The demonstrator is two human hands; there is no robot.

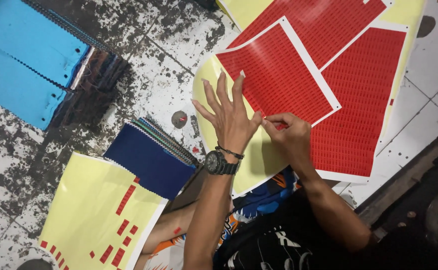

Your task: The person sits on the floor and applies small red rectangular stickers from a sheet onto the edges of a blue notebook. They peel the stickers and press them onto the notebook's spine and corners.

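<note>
My left hand (229,115), with a dark watch on the wrist, lies flat with fingers spread on the lower edge of a red sticker sheet (279,75) that has a white border. My right hand (290,134) pinches at a small red sticker on that sheet's lower edge, thumb and fingers closed together, right beside my left thumb. The sheet rests on a pale yellow backing sheet (259,165). More red sticker sheets (364,95) lie under and to the right.
A yellow sheet (94,210) with several leftover red stickers lies at lower left. A navy fabric swatch stack (151,160) sits beside it, and blue swatch stacks (24,65) lie at upper left on a stained tiled floor (154,55).
</note>
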